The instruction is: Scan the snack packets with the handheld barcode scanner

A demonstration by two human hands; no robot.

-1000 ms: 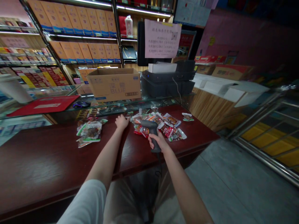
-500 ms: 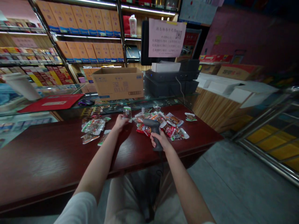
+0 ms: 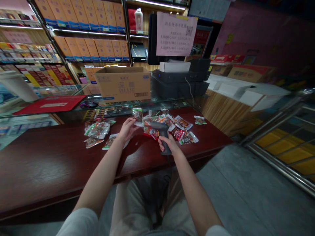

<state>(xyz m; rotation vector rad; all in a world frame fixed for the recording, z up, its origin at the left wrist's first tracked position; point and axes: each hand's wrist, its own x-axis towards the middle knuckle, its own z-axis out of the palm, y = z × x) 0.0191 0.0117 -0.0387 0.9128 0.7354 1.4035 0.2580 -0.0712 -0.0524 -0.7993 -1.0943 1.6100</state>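
While the right hand (image 3: 168,143) holds a dark handheld scanner (image 3: 159,127) by its grip, fingers wrapped around the handle, the left hand (image 3: 127,129) has its fingers clamped on the lower part of a clear snack packet (image 3: 137,114). This packet is held upright, its green-edged end at the top, just to the left of the scanner's head, which points left towards it. A cord (image 3: 169,167) hangs from the bottom of the scanner's handle.

Behind the scanner, a mixed heap of packets (image 3: 182,122) spreads over the dark red-brown surface (image 3: 49,167), with a few red packets (image 3: 177,133) among it. One lone packet (image 3: 199,120) lies apart, to the right of that heap. On the other side of the left hand sits a smaller pile of clear packets (image 3: 98,129), and a green-edged packet (image 3: 109,142) lies flat between this pile and the left wrist. Beyond the surface, on a glass counter, stand an open cardboard box (image 3: 123,85) and, right of it, black equipment (image 3: 179,87).
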